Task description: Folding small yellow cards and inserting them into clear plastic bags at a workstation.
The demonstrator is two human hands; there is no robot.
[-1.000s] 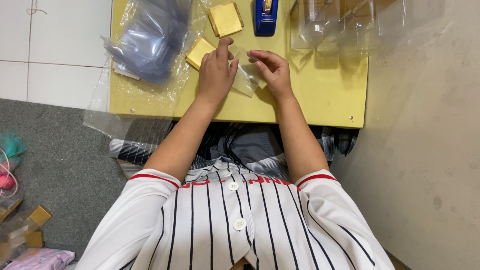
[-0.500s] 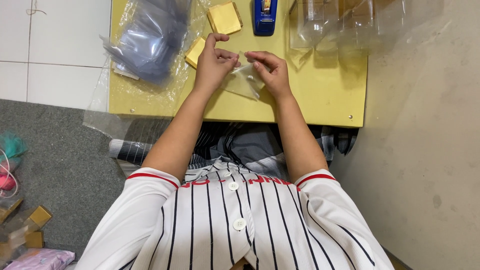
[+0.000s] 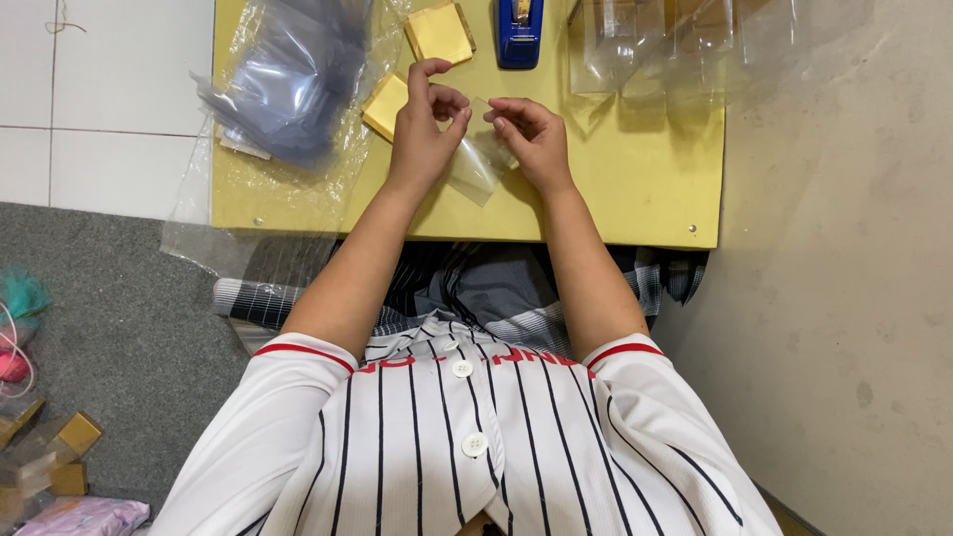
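Since one second ago my left hand (image 3: 422, 139) has lifted off the counter (image 3: 635, 189) and curled, and both hands have come closer together over the small clear bag (image 3: 475, 164); now the left hand fingers (image 3: 452, 104) are pinched narrow on the upper edge of the bag, and the right hand (image 3: 531, 139) pinches the same edge from the other side, its fingers (image 3: 501, 111) also narrow and closed on the film; the bag hangs between the two hands, its lower corner just above or touching the yellow counter, I cannot tell which. Just beside the left hand lies a gold square piece (image 3: 385, 104), partly hidden by it; a second gold square piece (image 3: 440, 32) lies farther up, next to a blue tape dispenser (image 3: 519, 32). A heap of clear bags (image 3: 288, 89) is at the left, and clear plastic boxes (image 3: 645, 45) stand at the top right. I judge that the step in hand is opening the mouth of the bag; the next move seems to call for separating the two thin layers, then keeping one hand on the mouth while the other fetches the near gold piece.
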